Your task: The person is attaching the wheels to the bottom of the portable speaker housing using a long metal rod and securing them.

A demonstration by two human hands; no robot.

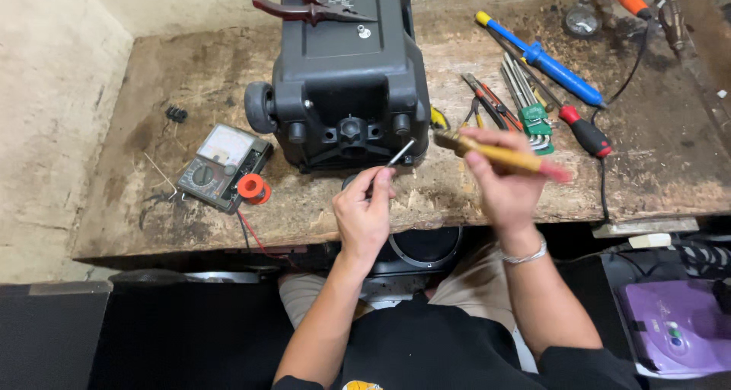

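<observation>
My left hand (pixel 364 211) pinches a thin metal rod (pixel 399 153), whose tip points up toward the lower front of a black plastic wheeled case (pixel 346 70). My right hand (pixel 506 184) grips a yellow-handled tool (pixel 495 154) with a red end, held level just right of the case; it is blurred by motion. The two hands are close together over the front edge of the worn wooden bench (pixel 190 78).
A multimeter (pixel 222 166) and a red solder spool (pixel 253 188) lie at the left. Red-handled pliers (pixel 304 5) rest on top of the case. At the right lie a blue screwdriver (pixel 548 62), hex keys (pixel 525 93), cutters (pixel 491 100) and a red-and-black screwdriver (pixel 586 132). A purple device (pixel 678 325) sits low right.
</observation>
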